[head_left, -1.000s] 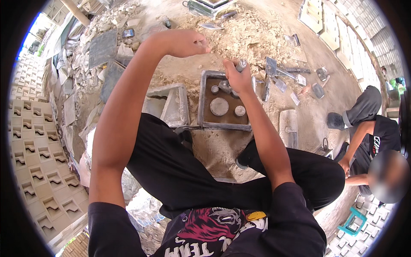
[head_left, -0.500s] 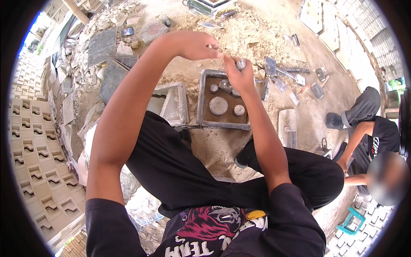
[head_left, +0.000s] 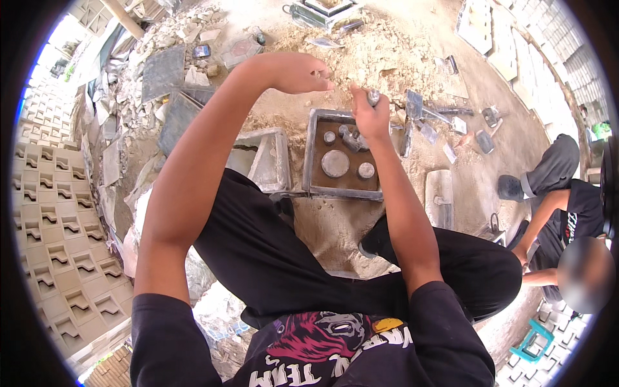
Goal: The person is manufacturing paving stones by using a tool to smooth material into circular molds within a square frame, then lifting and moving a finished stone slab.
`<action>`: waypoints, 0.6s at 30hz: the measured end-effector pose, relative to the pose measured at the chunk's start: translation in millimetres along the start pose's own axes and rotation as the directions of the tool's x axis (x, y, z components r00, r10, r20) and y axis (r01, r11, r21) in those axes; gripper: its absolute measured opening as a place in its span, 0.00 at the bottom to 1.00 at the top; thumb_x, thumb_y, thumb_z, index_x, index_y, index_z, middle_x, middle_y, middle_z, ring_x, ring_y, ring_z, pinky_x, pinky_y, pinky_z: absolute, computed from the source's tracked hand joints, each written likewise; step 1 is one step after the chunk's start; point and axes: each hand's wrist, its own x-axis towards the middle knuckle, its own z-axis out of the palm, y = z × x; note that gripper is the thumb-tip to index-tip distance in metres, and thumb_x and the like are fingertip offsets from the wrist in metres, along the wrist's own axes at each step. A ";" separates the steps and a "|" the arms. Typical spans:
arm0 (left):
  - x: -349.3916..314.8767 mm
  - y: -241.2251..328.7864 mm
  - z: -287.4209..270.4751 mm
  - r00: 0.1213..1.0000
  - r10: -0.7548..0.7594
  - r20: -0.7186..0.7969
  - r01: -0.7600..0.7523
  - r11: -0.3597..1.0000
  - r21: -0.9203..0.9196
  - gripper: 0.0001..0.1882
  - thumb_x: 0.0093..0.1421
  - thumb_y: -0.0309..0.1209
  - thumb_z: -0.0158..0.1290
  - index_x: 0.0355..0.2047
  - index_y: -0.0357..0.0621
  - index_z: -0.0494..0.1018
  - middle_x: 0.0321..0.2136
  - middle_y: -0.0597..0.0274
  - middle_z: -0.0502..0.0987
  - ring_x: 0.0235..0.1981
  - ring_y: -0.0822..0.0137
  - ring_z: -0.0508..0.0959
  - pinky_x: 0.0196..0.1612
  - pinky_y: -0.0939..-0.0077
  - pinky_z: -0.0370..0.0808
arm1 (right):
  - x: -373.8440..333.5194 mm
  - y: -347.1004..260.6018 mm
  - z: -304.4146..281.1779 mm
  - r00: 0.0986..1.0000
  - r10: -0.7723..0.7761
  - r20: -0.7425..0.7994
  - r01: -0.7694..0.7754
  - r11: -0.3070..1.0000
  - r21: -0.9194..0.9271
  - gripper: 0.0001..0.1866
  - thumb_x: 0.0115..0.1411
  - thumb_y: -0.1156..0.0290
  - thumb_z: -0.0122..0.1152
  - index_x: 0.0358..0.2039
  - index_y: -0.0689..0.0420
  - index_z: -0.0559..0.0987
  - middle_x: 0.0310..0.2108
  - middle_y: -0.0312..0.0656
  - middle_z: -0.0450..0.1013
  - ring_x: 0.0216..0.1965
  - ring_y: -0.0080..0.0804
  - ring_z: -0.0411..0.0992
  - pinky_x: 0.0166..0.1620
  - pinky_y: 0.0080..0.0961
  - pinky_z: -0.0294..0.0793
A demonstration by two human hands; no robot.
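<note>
My left hand point(head_left: 298, 72) is raised beyond the square mould, its fingers curled in; whatever they hold, if anything, is too small to make out. Just to its right, my right hand point(head_left: 373, 119) is closed around a tool with a rounded grey handle end point(head_left: 373, 97). The tool's other end is hidden by the hand. Below lies a square grey-framed mould point(head_left: 342, 193) with a brown floor. Inside it are a large round disc point(head_left: 335, 164), a smaller disc point(head_left: 366, 170) and another small disc point(head_left: 329, 137). A dark grey curved piece point(head_left: 352, 139) sits beside my right hand.
Left of the mould stands a pale box-like frame point(head_left: 282, 161). Flat tools point(head_left: 414, 103) and a long-handled float point(head_left: 439, 193) lie to the right. Sandy material point(head_left: 380, 58) is heaped beyond, with rubble and dark slabs point(head_left: 162, 72) at left. Another person point(head_left: 583, 206) sits at far right.
My two hands, close together at the fingertips before, now have a small gap between them. More of the dark grey piece in the mould shows. The whole view has shifted slightly.
</note>
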 end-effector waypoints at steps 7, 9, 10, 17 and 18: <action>8.5 8.6 -4.7 0.992 -0.056 0.110 0.050 0.997 0.058 0.32 0.62 0.56 0.43 0.55 0.45 0.67 0.54 0.49 0.70 0.54 0.53 0.71 0.55 0.62 0.67 | -12.5 1.8 6.2 0.991 -0.052 0.124 0.046 0.998 0.052 0.19 0.61 0.70 0.56 0.13 0.58 0.69 0.10 0.29 0.59 0.13 0.16 0.53 0.18 0.20 0.50; 3.0 13.0 -5.2 0.991 -0.066 0.118 0.061 0.997 0.046 0.32 0.62 0.57 0.43 0.56 0.46 0.67 0.54 0.49 0.70 0.54 0.52 0.71 0.56 0.62 0.66 | -8.1 -2.3 1.7 0.978 -0.020 0.205 0.015 1.000 0.023 0.18 0.60 0.71 0.56 0.13 0.58 0.69 0.11 0.30 0.60 0.14 0.17 0.54 0.19 0.20 0.53; -2.0 13.8 -4.9 0.991 -0.080 0.103 0.076 0.996 0.041 0.32 0.62 0.57 0.43 0.56 0.46 0.66 0.55 0.49 0.70 0.54 0.52 0.71 0.56 0.62 0.66 | -13.4 -6.7 2.4 0.975 -0.022 0.220 0.014 0.999 0.035 0.18 0.60 0.71 0.55 0.13 0.58 0.68 0.11 0.30 0.60 0.14 0.17 0.54 0.20 0.20 0.54; 0.3 20.8 -7.6 0.992 -0.094 0.087 0.092 0.995 0.032 0.34 0.61 0.58 0.43 0.58 0.47 0.64 0.55 0.49 0.69 0.55 0.52 0.70 0.57 0.61 0.65 | -0.7 8.0 -6.7 0.959 -0.040 0.280 0.014 0.995 0.095 0.20 0.59 0.70 0.55 0.09 0.55 0.67 0.09 0.26 0.58 0.13 0.14 0.54 0.18 0.21 0.50; -3.5 23.2 -8.8 0.986 -0.126 0.111 0.122 0.992 0.037 0.34 0.61 0.58 0.43 0.58 0.47 0.64 0.55 0.49 0.69 0.55 0.52 0.70 0.57 0.61 0.65 | 0.9 -3.0 -6.9 0.939 -0.097 0.329 0.048 0.987 0.153 0.19 0.58 0.71 0.55 0.10 0.56 0.67 0.09 0.27 0.58 0.13 0.14 0.54 0.18 0.20 0.50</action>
